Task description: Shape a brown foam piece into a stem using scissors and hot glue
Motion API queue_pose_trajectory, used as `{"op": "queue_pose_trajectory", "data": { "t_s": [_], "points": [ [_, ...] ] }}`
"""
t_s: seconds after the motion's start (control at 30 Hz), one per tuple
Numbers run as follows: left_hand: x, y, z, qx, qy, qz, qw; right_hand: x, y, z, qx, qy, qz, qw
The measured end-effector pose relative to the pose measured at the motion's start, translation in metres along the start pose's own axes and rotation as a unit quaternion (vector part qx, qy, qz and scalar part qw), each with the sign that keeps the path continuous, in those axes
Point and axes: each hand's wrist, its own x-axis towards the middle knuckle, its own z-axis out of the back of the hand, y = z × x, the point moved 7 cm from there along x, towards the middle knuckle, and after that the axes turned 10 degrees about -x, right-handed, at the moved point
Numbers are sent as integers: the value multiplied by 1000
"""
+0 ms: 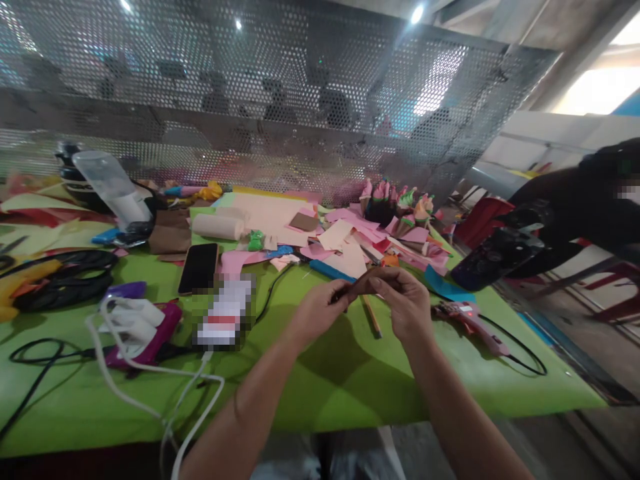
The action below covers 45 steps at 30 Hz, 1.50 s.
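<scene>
My left hand [320,308] and my right hand [406,303] meet above the middle of the green table [345,393]. Between their pinched fingers is a small brown strip [364,283], partly covered; whether it is paper or felt I cannot tell. Just below and behind the fingers lies a yellow pencil [371,317]. A long blue tool [333,270] rests beyond my left fingertips. To the right of my right hand a pink glue gun [477,325] lies on its side with its black cord curling.
Pink and cream paper scraps [340,235] spread behind my hands. At left are a black phone [199,268], a second, blurred-out phone [225,313] on a white cable, and a magenta power strip [167,327]. A dark bottle [493,253] and a person [575,200] are at right.
</scene>
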Motion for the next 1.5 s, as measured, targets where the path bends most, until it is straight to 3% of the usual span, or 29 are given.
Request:
{"op": "queue_pose_trajectory", "data": {
  "t_s": [0.1,0.4,0.6,0.83,0.97,1.5],
  "points": [
    [0,-1,1,7,-10,-4,1000,1,-6,7,-6,-43,-12,999],
    [3,4,5,-94,-43,27,994,2,-7,13,-15,-85,-4,996],
    [2,3,4,-120,-49,24,991,3,-4,15,-36,-80,34,996],
    [1,5,3,-161,-58,12,985,2,-9,14,-15,-76,-16,997],
    [2,6,4,-173,-69,1,982,1,-7,17,-7,-101,-9,995],
    [0,0,3,-187,-70,-26,979,2,-15,18,-21,-88,-16,996]
  ]
}}
